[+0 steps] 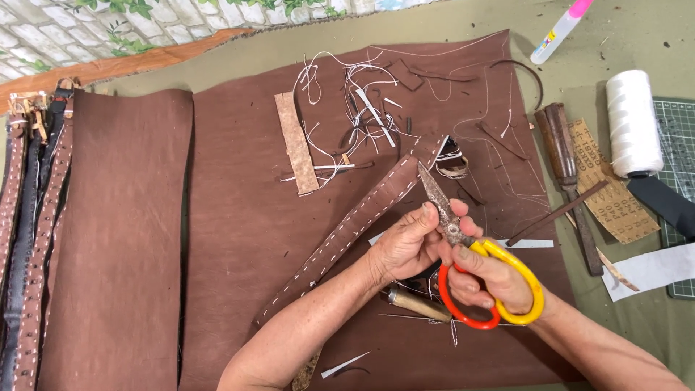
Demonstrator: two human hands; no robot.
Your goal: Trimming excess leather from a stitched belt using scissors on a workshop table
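Leather sheets (253,239), dark brown, are covering most of the tabletop (637,43), which is draped in olive cloth; a separate brown panel (119,239) is lying just left of the big sheet. Along the far left edge, a stack of stitched belts (29,232) is running top to bottom. A stitched leather strap (362,217) with white thread along both edges is lying diagonally across the big sheet, its lower end passing under the left forearm. The left hand (409,246) is resting on this strap, its fingers curled and pinching something small beside the scissor blades; what exactly they are pinching is too small to tell. The right hand (492,279) is gripping scissors (470,253) with one red and one yellow handle loop, fingers threaded through the loops and clenched around them, the rusty blades closed and pointing up and left over the strap. A spool of white thread (633,123) is lying at the right, near a wooden-handled tool (568,166) and a green cutting mat (677,145). A rough tan strip (297,141) is lying above the strap, beside a tangle of white thread offcuts (347,87). A glue tube with a pink cap (561,29) is lying at the top right. A small brass-ended tool (416,304) is lying just below the left wrist.
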